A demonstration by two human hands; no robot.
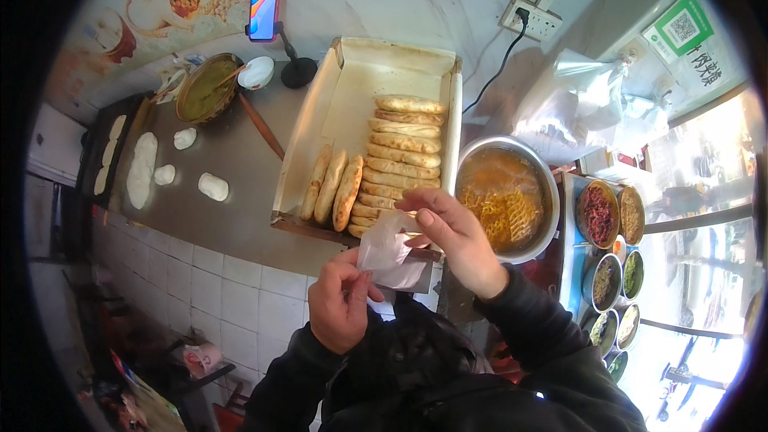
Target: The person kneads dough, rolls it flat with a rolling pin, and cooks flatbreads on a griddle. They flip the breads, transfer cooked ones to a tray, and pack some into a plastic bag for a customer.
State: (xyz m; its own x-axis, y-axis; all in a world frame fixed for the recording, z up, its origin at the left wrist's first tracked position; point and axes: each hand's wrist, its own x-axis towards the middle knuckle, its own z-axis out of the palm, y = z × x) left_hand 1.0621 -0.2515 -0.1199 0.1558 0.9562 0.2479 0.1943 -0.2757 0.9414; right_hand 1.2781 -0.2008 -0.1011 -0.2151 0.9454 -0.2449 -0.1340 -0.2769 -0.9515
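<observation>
Between my two hands, over the near edge of a shallow tray, is a thin white plastic bag. My left hand pinches the bag's lower left side between thumb and fingers. The fingers of my right hand are spread at the bag's upper right side; whether they grip it is not clear. Baked flatbreads stand in a stacked row along the tray's right side, the nearest partly hidden by the bag and my right hand. Several longer breads lean side by side at the tray's near left.
A metal pot of orange broth stands right of the tray, beside bowls of chopped toppings. Leftward are dough pieces, a rolling pin and a bowl of green paste. Behind are a phone on a stand and hanging plastic bags.
</observation>
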